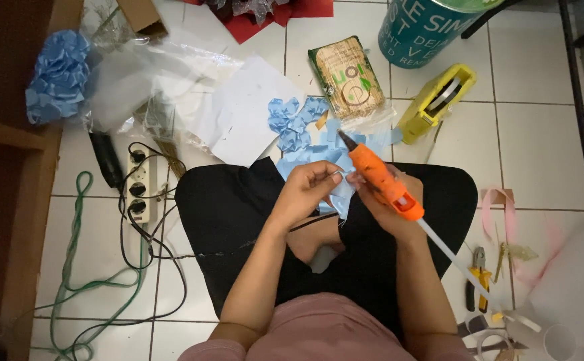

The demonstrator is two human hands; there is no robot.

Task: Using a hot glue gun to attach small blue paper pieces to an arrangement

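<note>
Two hands over the lap — left hand (312, 184) pinching blue paper (341, 194), right hand (389, 200) wrapped around an orange glue gun (380, 177).

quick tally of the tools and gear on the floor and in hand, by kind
glue gun: 1
tape dispenser: 1
power strip: 1
pliers: 1
stick pack: 1
teal can: 1
total: 6
The right hand holds the glue gun; the left hand pinches blue paper.
</note>
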